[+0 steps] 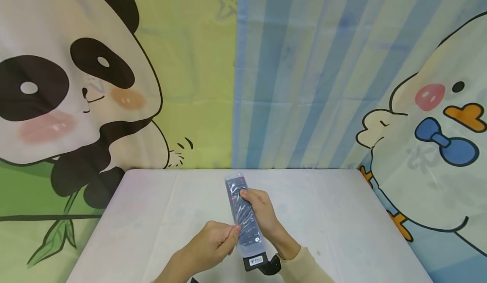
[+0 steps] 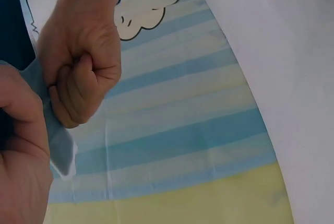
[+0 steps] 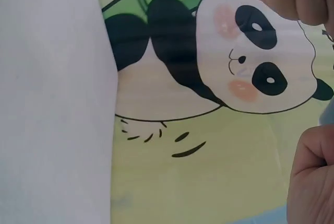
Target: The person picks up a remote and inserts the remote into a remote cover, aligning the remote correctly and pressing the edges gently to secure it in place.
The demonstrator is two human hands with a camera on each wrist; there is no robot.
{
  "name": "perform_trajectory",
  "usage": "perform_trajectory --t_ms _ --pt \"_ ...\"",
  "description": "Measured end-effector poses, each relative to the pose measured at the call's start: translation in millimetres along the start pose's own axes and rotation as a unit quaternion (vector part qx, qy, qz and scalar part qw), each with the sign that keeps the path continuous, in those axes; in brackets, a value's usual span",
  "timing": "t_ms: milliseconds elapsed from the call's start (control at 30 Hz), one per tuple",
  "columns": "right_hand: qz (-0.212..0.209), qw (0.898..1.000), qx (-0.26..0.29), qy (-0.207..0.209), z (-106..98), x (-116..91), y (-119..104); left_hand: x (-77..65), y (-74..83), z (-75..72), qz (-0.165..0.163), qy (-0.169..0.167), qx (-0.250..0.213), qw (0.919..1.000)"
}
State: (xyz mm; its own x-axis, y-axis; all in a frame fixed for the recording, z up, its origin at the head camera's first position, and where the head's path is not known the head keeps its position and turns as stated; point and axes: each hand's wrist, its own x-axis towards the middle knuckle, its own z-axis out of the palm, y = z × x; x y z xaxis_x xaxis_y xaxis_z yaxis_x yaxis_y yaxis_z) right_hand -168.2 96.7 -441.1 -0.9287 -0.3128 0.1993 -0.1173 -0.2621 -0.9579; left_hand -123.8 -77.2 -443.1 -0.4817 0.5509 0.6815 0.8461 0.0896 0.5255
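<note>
White tabletop (image 1: 342, 215), set before a printed cloth backdrop (image 1: 205, 84). Nearest: one pale sleeve (image 1: 306, 268), right forearm, with a black wrist piece (image 1: 271, 267) beside it.

Next: one black end (image 1: 248, 267), white label affixed, belonging to a dark remote control (image 1: 246, 219). The remote was held aslant between both hands, apparently raised off the tabletop, and was enclosed in a clear wrap (image 1: 239, 176).

Left hand (image 1: 211, 245): fingers curled, thumb and forefinger pinched at the wrap's left edge — how much film was caught could not be told. Judged risk: if pulled hard from so narrow a pinch, the film could be torn or lost from the fingertips.

Right hand (image 1: 264, 215): thumb laid over the remote's right side, fingers folded behind it. Judged risk: with the upper part gripped and the labelled end unsupported, the remote could be twisted by a sideways tug — or, the plastic being slick, let slip and dropped.

Farthest: a printed panda (image 1: 114, 75) at left and a printed white bird (image 1: 430, 177) at right.
</note>
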Motion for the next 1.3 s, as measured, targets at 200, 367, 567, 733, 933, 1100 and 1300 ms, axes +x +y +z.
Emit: perform_trajectory --t_ms 200,367,567,733,933,1100,1300 --pt "-0.005 0.998 -0.039 -0.044 -5 1 -2 0.2 -2.0 -4.0 -0.085 -0.014 0.035 0.9956" --pt "-0.017 0.985 -0.095 -0.141 -5 -2 -5 4.0 -15.5 -15.3 -0.230 0.039 -0.039 0.9715" --pt "-0.035 0.972 -0.120 -0.197 -4 -2 -2 17.4 -23.1 -7.8 -0.362 0.147 -0.139 0.9100" --pt "-0.088 0.963 -0.144 -0.210 -5 0 0 21.2 -21.6 -5.3 -0.388 0.150 -0.163 0.8944" --pt "-0.097 0.962 -0.191 -0.170 -4 -3 3 21.9 -25.8 -11.4 -0.361 0.183 -0.171 0.8981" --pt "-0.126 0.960 -0.210 -0.136 0 -3 5 22.4 -30.2 -14.0 -0.360 0.220 -0.173 0.8899" --pt "-0.135 0.960 -0.183 -0.161 1 -3 6 23.2 -31.6 -13.2 -0.341 0.241 -0.160 0.8943"
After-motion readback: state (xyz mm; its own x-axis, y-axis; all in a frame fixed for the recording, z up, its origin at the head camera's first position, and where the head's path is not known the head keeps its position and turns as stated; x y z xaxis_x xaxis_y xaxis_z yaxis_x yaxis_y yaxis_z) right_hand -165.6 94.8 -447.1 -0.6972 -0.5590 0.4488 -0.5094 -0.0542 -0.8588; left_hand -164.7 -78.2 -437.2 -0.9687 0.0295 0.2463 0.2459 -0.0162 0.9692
